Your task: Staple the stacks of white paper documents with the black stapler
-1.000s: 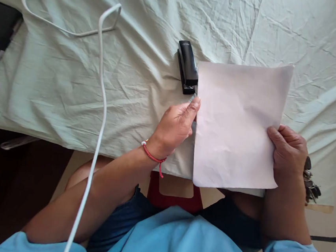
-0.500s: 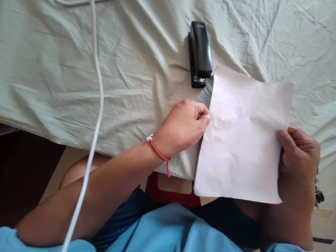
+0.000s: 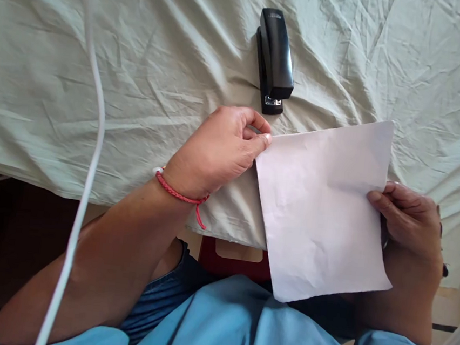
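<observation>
White paper [image 3: 324, 208], slightly creased, is held between my two hands over the table's front edge, tilted with its top edge rising to the right. My left hand [image 3: 226, 148] pinches its upper left corner between thumb and fingers; a red braided bracelet is on that wrist. At the paper's right edge, my right hand [image 3: 410, 222] grips it with the thumb on top and the fingers partly hidden behind. A black stapler [image 3: 276, 60] lies on the cloth just beyond my left hand, touching neither hand nor paper.
A wrinkled pale green cloth [image 3: 175, 69] covers the table. One white cable [image 3: 99, 127] runs down the left side, in front of my left forearm. Below the table edge a red object [image 3: 209, 257] shows above my lap. Small dark items sit beyond my right wrist.
My left hand has moved from the paper's left edge to its upper left corner. The paper has turned counterclockwise and come a little nearer my body. The stapler now stands apart from the paper.
</observation>
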A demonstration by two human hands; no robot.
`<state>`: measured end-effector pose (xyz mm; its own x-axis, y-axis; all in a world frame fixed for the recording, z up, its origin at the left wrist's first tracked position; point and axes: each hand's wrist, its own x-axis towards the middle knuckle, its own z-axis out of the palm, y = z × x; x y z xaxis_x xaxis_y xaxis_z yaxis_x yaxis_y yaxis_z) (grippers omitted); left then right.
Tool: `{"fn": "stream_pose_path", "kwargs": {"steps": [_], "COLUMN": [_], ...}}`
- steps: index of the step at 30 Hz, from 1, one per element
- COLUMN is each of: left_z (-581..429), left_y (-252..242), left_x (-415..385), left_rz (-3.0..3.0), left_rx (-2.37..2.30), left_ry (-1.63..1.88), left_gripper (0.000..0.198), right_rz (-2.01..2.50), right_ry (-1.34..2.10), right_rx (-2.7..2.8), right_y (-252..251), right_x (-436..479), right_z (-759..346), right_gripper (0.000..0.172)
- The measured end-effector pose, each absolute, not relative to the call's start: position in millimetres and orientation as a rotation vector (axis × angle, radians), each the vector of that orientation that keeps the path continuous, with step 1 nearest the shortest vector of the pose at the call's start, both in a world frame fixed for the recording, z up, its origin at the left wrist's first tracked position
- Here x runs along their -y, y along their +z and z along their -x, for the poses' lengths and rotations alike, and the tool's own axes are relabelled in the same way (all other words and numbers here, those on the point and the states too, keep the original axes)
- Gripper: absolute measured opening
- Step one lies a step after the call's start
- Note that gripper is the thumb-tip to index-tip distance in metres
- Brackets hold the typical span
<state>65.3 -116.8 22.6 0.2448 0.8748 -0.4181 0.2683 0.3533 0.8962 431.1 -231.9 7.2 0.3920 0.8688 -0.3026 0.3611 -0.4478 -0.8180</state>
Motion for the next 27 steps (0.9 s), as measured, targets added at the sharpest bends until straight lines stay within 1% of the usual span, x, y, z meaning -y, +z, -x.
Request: {"fn": "stream_pose_path", "kwargs": {"steps": [2,5,12,16,21,27], "left_z": [-62,-57,-52,-48,-42,-48], "left_y": [24,24,20,23,22,21], "left_x": [115,111,105,100,91,87], "left_rz": [-1.249,-1.345,-1.49,-1.457,-1.502,-1.55], "left_rx": [-1.25,-1.228,-1.172,-1.105,-1.025,-1.091], "left_ry": [0.553,0.52,0.433,0.363,0.334,0.341], "left_gripper": [0.015,0.021,0.023,0.018,0.017,0.021], "right_rz": [1.973,1.952,1.924,1.895,1.9,1.882], "right_ry": [1.025,0.991,0.99,0.976,0.928,0.833], "right_rx": [1.09,1.106,1.089,1.088,1.093,1.074], "right_y": [6,5,5,3,3,5], "right_x": [232,233,230,229,225,219], "right_z": [-432,-429,-418,-421,-421,-414], "right_gripper": [0.036,0.033,0.034,0.034,0.039,0.046]}}
